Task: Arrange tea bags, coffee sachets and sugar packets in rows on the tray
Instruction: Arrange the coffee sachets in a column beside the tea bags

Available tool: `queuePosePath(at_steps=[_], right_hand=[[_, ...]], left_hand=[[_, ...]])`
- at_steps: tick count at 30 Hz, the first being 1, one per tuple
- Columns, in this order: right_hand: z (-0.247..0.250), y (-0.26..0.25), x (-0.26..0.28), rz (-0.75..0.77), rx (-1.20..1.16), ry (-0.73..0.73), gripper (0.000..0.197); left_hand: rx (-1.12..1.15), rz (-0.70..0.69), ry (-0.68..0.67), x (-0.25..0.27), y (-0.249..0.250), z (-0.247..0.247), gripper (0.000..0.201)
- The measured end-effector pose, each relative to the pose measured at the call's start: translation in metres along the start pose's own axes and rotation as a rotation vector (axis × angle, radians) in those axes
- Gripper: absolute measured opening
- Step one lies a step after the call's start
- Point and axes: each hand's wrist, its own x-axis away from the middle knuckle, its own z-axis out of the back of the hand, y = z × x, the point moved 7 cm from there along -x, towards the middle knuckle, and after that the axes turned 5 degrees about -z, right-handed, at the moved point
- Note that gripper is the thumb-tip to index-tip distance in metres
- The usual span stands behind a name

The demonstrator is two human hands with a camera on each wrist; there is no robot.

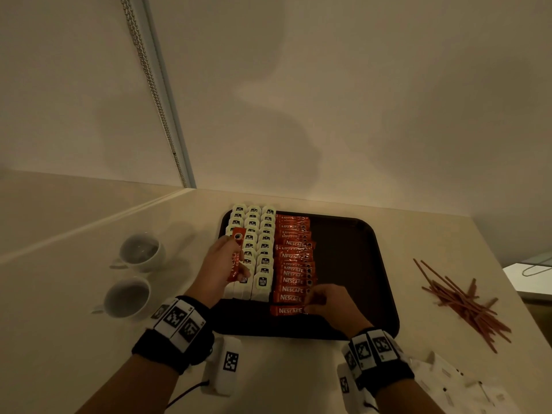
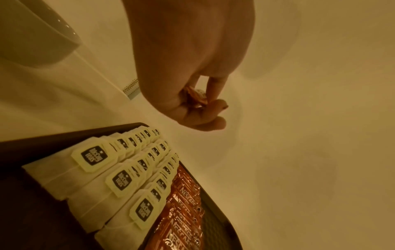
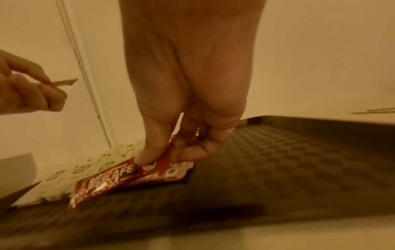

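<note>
A dark tray [image 1: 358,264] holds three rows of white tea bags [image 1: 254,243] on its left and a column of red coffee sachets [image 1: 294,258] beside them. My left hand [image 1: 219,270] hovers above the tea bags, gripping a few red coffee sachets [image 1: 236,258] upright. My right hand [image 1: 328,303] pinches the right end of one coffee sachet [image 1: 286,310] lying at the near end of the column; in the right wrist view its fingertips [image 3: 147,159] press that sachet [image 3: 119,179] onto the tray [image 3: 278,160]. Thin brown sugar packets [image 1: 466,303] lie in a loose heap on the counter, right of the tray.
Two white cups [image 1: 142,252] [image 1: 127,297] stand on the counter left of the tray. A wall and a window frame with a bead chain [image 1: 152,85] close off the back. The tray's right half [image 1: 352,255] is bare.
</note>
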Motion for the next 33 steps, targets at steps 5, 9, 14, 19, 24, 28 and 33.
queuePosePath(at_steps=[5,9,14,19,24,28,33], right_hand=[[0.001,0.01,-0.01,-0.025,0.03,0.12,0.019],[0.001,0.017,-0.014,-0.061,0.045,0.158,0.021],[0.0,0.02,-0.019,-0.055,0.104,0.202,0.02],[0.0,0.021,-0.023,-0.056,0.179,0.215,0.019],[0.017,-0.011,-0.011,0.045,-0.237,0.246,0.016],[0.033,-0.064,0.002,0.192,-0.562,0.218,0.02],[0.048,-0.086,0.006,0.271,-0.532,0.13,0.009]], left_hand=[[-0.085,-0.04,-0.035,0.001,0.002,-0.003,0.01],[-0.147,-0.056,-0.083,0.003,0.001,-0.005,0.01],[-0.159,-0.021,-0.147,0.004,-0.004,-0.009,0.022],[-0.259,-0.042,-0.196,0.001,-0.007,-0.01,0.023],[-0.262,-0.036,-0.189,0.001,-0.009,-0.015,0.023],[-0.294,-0.051,-0.253,0.005,-0.007,-0.028,0.022],[-0.288,-0.112,-0.263,0.007,0.005,-0.025,0.017]])
